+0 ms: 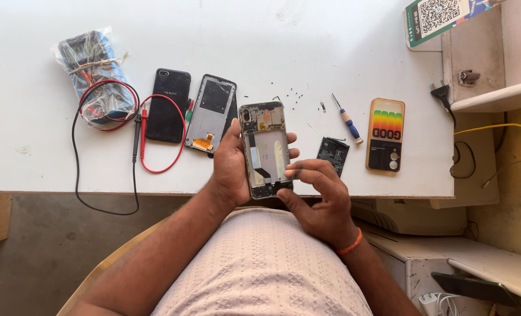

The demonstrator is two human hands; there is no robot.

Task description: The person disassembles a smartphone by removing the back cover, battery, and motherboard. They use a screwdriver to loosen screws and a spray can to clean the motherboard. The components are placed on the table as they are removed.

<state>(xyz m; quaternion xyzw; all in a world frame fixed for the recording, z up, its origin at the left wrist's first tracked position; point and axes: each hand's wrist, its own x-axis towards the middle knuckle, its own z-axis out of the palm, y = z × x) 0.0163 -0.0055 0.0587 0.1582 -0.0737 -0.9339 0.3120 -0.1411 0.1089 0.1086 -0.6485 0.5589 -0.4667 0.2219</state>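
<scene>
The left hand (232, 167) is clamped around the opened phone (265, 149); the right hand (319, 202) touches its near end with loose fingers, holding nothing, battery (333, 154) just right.

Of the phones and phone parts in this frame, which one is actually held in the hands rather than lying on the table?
The opened phone frame, gripped by the left hand and touched by the right hand. The black phone, the back panel and the colourful case lie on the table.

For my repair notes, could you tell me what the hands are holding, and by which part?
The left hand grips the opened phone by its long side edges; the right hand touches its lower end with its fingertips.
</scene>
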